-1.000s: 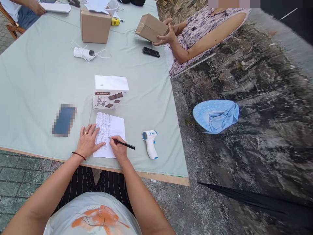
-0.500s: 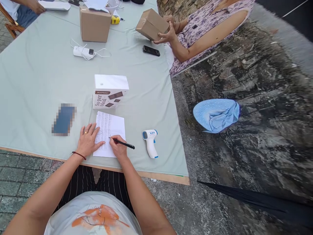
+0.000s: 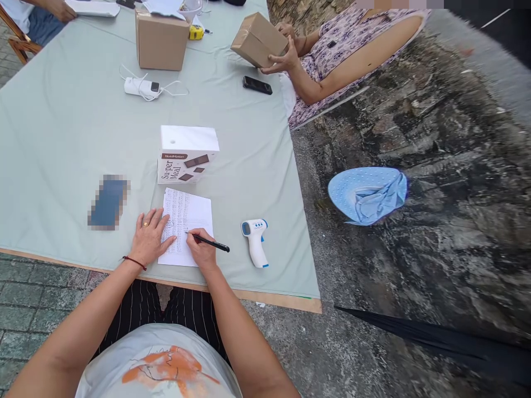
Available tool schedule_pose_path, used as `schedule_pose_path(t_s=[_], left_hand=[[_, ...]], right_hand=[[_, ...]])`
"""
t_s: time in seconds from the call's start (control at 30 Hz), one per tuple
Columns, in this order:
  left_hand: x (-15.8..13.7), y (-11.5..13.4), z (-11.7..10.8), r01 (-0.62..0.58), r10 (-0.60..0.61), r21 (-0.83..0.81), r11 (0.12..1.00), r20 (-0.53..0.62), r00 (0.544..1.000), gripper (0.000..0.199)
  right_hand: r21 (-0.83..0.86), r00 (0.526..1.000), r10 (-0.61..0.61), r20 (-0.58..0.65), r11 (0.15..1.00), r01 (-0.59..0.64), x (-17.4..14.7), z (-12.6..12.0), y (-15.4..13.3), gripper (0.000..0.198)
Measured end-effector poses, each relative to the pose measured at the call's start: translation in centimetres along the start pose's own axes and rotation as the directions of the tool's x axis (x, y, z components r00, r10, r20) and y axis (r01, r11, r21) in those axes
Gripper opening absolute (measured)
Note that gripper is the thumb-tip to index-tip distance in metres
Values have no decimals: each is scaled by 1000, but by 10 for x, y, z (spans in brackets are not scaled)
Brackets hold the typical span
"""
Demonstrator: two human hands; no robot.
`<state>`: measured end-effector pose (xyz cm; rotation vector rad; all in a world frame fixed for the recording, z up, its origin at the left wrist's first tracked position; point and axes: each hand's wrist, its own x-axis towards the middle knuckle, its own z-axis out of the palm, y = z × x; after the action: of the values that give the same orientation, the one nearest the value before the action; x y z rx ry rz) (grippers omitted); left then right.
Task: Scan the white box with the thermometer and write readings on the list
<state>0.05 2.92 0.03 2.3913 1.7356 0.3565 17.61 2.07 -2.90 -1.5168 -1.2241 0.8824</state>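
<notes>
A printed sheet of paper (image 3: 194,213) lies at the near side of the table, covered with dense columns of small marks on its left part. Flat on the sheet's left edge rests my left hand (image 3: 150,237), fingers spread. My right hand (image 3: 202,250) grips a black pen (image 3: 213,243), its tip touching the paper near the middle. Just beyond the sheet stands a white box (image 3: 188,155) printed "Super Meal". A white and blue infrared thermometer (image 3: 255,242) lies to the right of my right hand. Left of my left hand is a blurred-out dark blue rectangle (image 3: 108,202).
The table's cloth (image 3: 62,166) is pale green. Farther back are a cardboard box (image 3: 161,43), a white device with a cable (image 3: 141,87) and a black phone (image 3: 257,85). Another person holds a small cardboard box (image 3: 259,41). A blue hat (image 3: 367,194) lies off the table's right side.
Almost nothing differs. The pen and my right hand have shifted very slightly to the right over the paper, while my left hand stays put.
</notes>
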Motion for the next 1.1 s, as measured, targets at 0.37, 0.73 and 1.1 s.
schedule_pose_path(t_s=[0.37, 0.73, 1.1], left_hand=[[0, 1, -2, 7, -7, 8, 1000, 12, 1000, 57], [1, 1, -1, 11, -11, -55, 998, 1, 1000, 57], [0, 0, -1, 11, -11, -73, 997, -2, 1000, 56]], right_hand=[[-9, 1000, 1, -1, 1000, -1, 0, -2, 2, 13], [-28, 1000, -7, 4, 1000, 7, 0, -2, 2, 11], [-23, 1000, -3, -19, 1000, 2, 0, -3, 1, 12]])
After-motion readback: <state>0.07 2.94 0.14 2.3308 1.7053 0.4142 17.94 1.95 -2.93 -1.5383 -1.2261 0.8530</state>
